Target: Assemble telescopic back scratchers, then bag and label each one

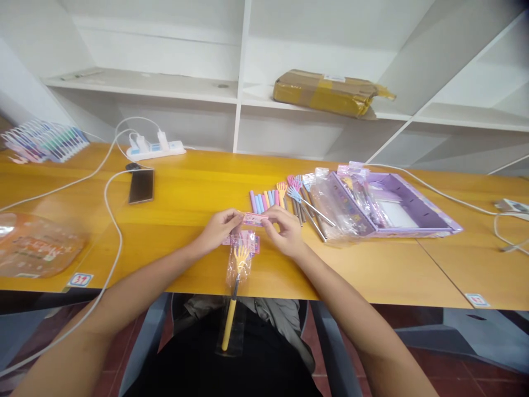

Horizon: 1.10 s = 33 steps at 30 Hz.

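Between my two hands is a small pink printed card (255, 219). The fingers of my left hand (221, 227) are closed on its left end. At the right end, my right hand (285, 227) pinches it with thumb and fingers. Just below them, a yellow back scratcher (230, 325) lies in a clear plastic sleeve, its handle reaching past the table edge over my lap. More pink and purple card shows at the sleeve's top; whether it joins the card in my hands I cannot tell. Beyond my right hand are several colored handle tubes (259, 202) and loose back scratchers (306, 205) with metal rods.
Right of the scratchers lie clear plastic sleeves (330, 204) and an open purple box (417, 229). A phone (141, 186), power strip (157, 150) and white cables are on the left, with an orange bag (41, 245). A taped carton (322, 94) rests on the shelf.
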{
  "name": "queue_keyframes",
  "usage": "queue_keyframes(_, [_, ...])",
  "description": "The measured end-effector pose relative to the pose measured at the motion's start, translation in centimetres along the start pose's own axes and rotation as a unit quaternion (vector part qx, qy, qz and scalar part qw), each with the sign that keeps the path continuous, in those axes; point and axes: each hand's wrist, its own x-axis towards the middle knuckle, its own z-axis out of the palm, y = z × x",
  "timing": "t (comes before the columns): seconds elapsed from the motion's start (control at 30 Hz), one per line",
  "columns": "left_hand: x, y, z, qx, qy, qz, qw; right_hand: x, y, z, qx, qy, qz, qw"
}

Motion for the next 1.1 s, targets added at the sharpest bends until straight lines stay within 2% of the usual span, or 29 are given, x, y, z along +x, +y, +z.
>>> queue_keyframes(0.13, [0.1, -0.1, 0.3, -0.096, 0.008, -0.043, 0.994, -0.4, 1.1, 0.6, 0.04, -0.005, 0.091, 0.995])
queue_keyframes(0.2, [0.1, -0.2, 0.5, -0.135, 0.018, -0.057, 0.989, -0.5, 1.6, 0.7, 0.057, -0.015, 0.113, 0.992])
queue_keyframes(0.43, [0.1, 0.0, 0.6, -0.177, 0.026, -0.063, 0.982, 0.0, 1.1, -0.1, -0.003, -0.049, 0.098, 0.994])
queue_keyframes(0.57, [0.0, 0.4, 0.7, -0.206, 0.032, -0.072, 0.975, 0.3, 0.8, -0.2, -0.032, -0.042, 0.099, 0.994])
queue_keyframes(0.67, [-0.1, 0.6, 0.6, -0.185, 0.028, -0.062, 0.98, 0.3, 0.8, -0.2, -0.028, -0.042, 0.108, 0.993])
queue_keyframes(0.83, [-0.3, 0.7, 0.4, -0.086, -0.027, -0.014, 0.996, 0.3, 0.8, -0.3, -0.025, -0.051, 0.115, 0.992])
queue_keyframes(1.1, [-0.2, 0.1, 0.4, -0.029, -0.032, 0.006, 0.999, 0.4, 1.0, -0.6, -0.019, -0.067, 0.076, 0.995])
